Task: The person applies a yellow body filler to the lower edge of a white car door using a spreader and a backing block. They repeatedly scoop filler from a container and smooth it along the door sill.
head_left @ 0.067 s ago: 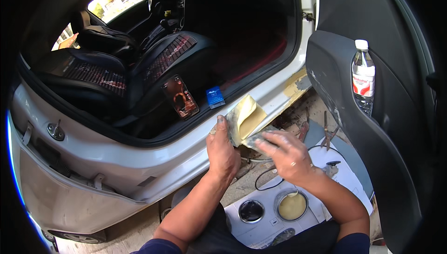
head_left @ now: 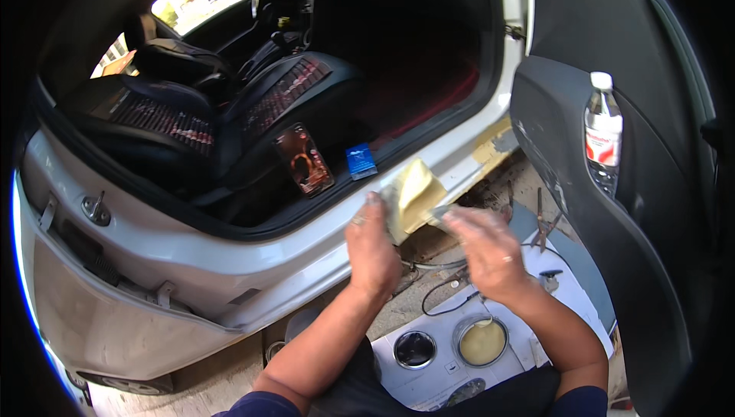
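Observation:
My left hand (head_left: 373,252) is closed on a flat greyish putty board, its thumb along the near side. A thick mass of pale yellow putty (head_left: 417,191) covers the board's face. Just to the right, my right hand (head_left: 494,256) grips a thin grey spreader (head_left: 442,216), its blade at the putty's right edge; motion blurs the fingers. Both hands are held in front of the white car sill (head_left: 306,241). Farther along that sill lies a rough yellowish patch (head_left: 494,146). Below my right hand stands a round tin of the same yellow putty (head_left: 482,342).
A round dark tin or lid (head_left: 416,350) sits beside the putty tin on a white printed sheet (head_left: 417,390). Pliers (head_left: 542,226) and a black cable (head_left: 444,308) lie near. A phone (head_left: 305,161) and blue box (head_left: 360,162) rest inside the doorway. The door pocket holds a bottle (head_left: 603,138).
My right hand has swung a little to the right and the spreader has drawn back from across the putty to its edge. The whole view has shifted slightly.

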Motion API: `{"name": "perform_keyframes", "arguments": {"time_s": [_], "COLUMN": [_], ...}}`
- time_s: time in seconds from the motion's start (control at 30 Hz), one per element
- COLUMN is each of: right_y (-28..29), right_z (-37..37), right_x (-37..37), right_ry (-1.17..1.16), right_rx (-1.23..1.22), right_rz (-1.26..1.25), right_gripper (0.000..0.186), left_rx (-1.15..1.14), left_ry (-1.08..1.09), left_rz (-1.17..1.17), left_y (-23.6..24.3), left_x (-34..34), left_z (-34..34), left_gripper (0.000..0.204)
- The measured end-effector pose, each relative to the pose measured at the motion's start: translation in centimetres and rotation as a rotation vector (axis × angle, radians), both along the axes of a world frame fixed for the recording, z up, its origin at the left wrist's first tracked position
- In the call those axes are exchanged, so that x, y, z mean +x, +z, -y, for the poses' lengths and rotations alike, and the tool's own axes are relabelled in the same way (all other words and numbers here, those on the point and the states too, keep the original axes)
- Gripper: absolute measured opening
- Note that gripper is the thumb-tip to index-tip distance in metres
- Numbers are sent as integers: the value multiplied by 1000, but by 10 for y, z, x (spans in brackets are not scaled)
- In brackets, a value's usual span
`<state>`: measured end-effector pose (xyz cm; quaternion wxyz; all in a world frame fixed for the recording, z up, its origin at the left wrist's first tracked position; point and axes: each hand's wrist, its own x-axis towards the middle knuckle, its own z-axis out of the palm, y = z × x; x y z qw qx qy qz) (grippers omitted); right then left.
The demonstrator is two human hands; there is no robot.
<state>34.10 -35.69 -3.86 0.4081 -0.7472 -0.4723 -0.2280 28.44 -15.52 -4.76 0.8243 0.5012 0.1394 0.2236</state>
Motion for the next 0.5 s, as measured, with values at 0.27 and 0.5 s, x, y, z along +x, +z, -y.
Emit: {"name": "perform_keyframes", "arguments": {"time_s": [0.27,0.5], "right_y": [-8,-8], "right_z": [-16,4], "right_x": [-18,-3], "right_ry": [-1,83], "right_rx": [-57,29], "right_rz": [2,-163], "right_gripper": [46,38], "left_rx": [615,109], "left_ry": [9,163], "left_rz": [-71,56], "left_y": [0,13], "left_x": [-17,-1], "left_z": [18,6], "left_gripper": [46,49]}}
